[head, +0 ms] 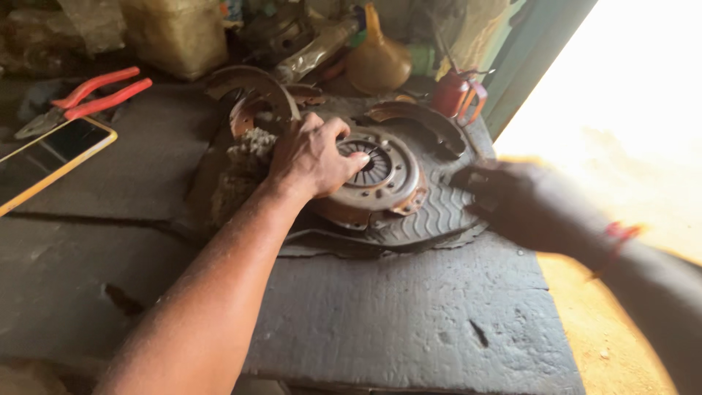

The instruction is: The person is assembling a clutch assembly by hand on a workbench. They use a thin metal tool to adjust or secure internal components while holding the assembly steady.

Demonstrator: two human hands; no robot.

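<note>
From my remote seat, I see my forearms reaching out over the near edge of the grey, pitted worktop (409, 322), whose near half is bare slab. My left hand (313, 157) lies past the middle of the worktop, fingers curled down and closed over the left rim of one round, rusty clutch cover plate (376, 179), fingertips touching the ring of spring fingers at its centre. Under the heel of that hand sits one wad of pale, frayed rag (245, 164), pressed against the plate's left side. My right hand (512, 201) rests near the right edge of the worktop, in shadow against the glare; it touches the ribbed black rubber mat (439, 216) on which the plate lies, and something small may be pinched in it, but I cannot tell how far its fingers are closed. A red band shows on that wrist. Beyond the plate I count two curved brake shoes clearly, one (256, 84) arching behind my left hand and one (420, 121) toward the far right. At the far left edge lie one phone (51, 157) with an orange rim and one pair of red-handled pliers (91, 95). Along the far edge stand one orange funnel (376, 62) and one red oil can (453, 91).
</note>
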